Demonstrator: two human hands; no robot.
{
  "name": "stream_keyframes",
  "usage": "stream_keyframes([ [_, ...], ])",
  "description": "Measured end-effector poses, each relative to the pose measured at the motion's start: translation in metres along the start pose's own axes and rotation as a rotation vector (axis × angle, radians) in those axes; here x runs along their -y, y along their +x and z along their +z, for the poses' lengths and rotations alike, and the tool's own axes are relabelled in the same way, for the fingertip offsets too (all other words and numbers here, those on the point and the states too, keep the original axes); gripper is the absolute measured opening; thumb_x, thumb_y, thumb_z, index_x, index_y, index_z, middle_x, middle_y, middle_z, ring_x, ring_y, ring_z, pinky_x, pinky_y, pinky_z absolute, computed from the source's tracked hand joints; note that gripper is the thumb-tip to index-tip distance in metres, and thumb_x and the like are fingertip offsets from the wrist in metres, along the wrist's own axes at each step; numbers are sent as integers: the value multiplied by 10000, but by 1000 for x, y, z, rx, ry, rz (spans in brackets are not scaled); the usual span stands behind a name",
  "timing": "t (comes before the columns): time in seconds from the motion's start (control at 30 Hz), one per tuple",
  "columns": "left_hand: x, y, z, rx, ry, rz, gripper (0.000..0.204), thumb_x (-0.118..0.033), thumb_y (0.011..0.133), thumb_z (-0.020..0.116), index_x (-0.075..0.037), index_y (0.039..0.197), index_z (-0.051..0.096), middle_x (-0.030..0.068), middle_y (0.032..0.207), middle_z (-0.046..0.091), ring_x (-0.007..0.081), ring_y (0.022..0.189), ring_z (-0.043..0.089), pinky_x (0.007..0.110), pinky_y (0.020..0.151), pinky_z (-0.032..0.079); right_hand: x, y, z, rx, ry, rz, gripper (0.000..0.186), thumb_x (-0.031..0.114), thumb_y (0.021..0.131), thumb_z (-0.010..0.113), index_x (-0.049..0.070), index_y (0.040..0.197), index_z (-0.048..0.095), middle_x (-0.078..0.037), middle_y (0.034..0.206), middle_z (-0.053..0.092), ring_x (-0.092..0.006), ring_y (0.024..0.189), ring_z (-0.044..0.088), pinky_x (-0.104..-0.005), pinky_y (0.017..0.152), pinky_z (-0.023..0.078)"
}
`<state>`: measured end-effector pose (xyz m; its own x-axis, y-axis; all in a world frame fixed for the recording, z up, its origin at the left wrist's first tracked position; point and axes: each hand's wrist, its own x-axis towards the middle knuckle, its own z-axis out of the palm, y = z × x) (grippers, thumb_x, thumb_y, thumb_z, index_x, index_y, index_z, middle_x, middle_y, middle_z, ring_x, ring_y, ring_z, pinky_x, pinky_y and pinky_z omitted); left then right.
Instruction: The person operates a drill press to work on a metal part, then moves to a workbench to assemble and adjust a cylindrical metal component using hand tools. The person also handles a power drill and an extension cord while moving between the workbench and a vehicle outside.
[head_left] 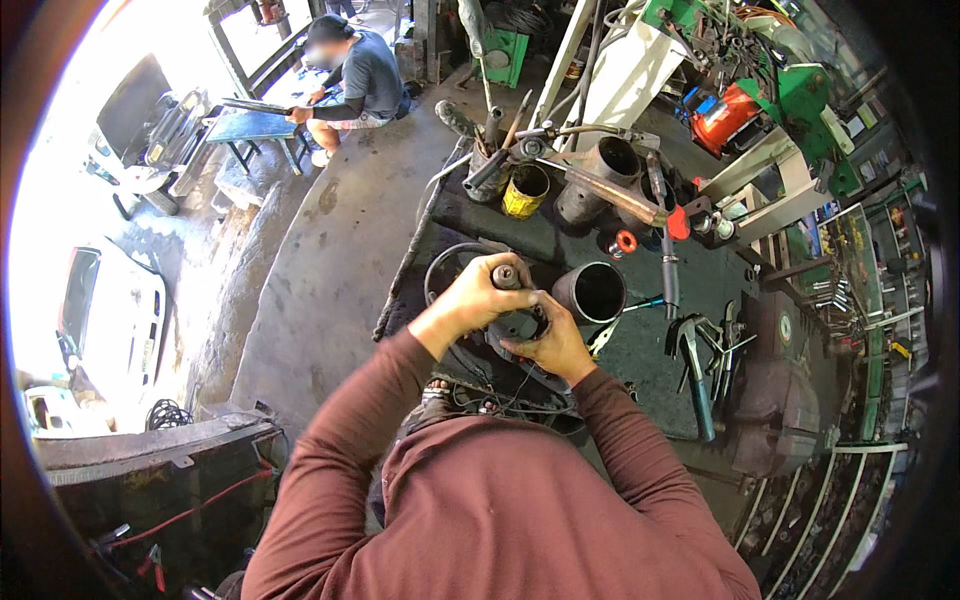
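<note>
Both of my hands are closed around a dark, greasy metal part point(518, 325) with a round body and a stubby shaft end. My left hand point(470, 302) wraps its upper side, with the shaft end sticking out by the fingers. From the right, my right hand point(562, 345) grips the lower side, its thumb close to the left one. Just right of the hands lies an open metal cylinder point(592, 293), its hollow mouth showing. A black cable point(437, 265) loops beside my left hand. My fingers hide much of the part.
Dark workbench point(640, 375) holds a hammer point(692, 370), pliers point(725, 345), a yellow can point(525, 190) and a larger metal cylinder point(598, 180). A long wooden-handled hammer point(615, 192) lies across the containers. Seated at far left, another person point(365, 75) works by a blue bench point(248, 125).
</note>
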<state>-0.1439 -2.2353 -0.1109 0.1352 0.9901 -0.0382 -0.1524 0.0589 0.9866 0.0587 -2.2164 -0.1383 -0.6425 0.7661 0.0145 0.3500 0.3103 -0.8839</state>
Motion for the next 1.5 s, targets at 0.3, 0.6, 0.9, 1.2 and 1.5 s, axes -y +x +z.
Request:
stream_keyframes([
  [0.3, 12, -22, 56, -668, 204, 114, 660, -198, 748, 867, -12, 1301, 557, 124, 1153, 634, 213, 1059, 609, 377, 971, 519, 2, -4, 3, -48, -62, -125, 654, 256, 690, 942, 45, 1225, 633, -161, 1205, 674, -351, 1118, 661, -429, 967, 521],
  [0.6, 9, -33, 27, -364, 161, 293, 725, -131, 710, 827, -30, 1379, 565, 83, 1130, 645, 189, 1068, 616, 360, 997, 506, 3, -2, 1, -17, -87, -101, 723, 239, 678, 942, 14, 1284, 618, -160, 1216, 662, -352, 1162, 643, -420, 1010, 508],
  [0.9, -12, -7, -27, 358, 92, 13, 412, -160, 781, 846, -9, 1143, 719, 27, 981, 717, 107, 954, 644, 298, 894, 526, 1, -7, 5, 11, -35, -46, 679, 240, 687, 934, 32, 1251, 618, -163, 1181, 659, -371, 1131, 639, -436, 966, 511],
  [1.2, 2, -26, 27, -344, 241, 141, 399, -159, 782, 826, 13, 1110, 678, 86, 996, 704, 172, 952, 657, 329, 891, 543, 0, -8, 6, -5, 100, -26, 712, 238, 677, 931, 32, 1288, 627, -155, 1221, 658, -356, 1184, 621, -434, 1034, 487],
  [1.5, -7, -33, -6, 26, 221, 233, 618, -269, 835, 813, 22, 1337, 600, 132, 1262, 673, 206, 1190, 618, 374, 1055, 486, 11, -8, 3, 4, 35, -57, 723, 229, 691, 927, 55, 1331, 638, -148, 1254, 657, -339, 1193, 619, -438, 1044, 482],
])
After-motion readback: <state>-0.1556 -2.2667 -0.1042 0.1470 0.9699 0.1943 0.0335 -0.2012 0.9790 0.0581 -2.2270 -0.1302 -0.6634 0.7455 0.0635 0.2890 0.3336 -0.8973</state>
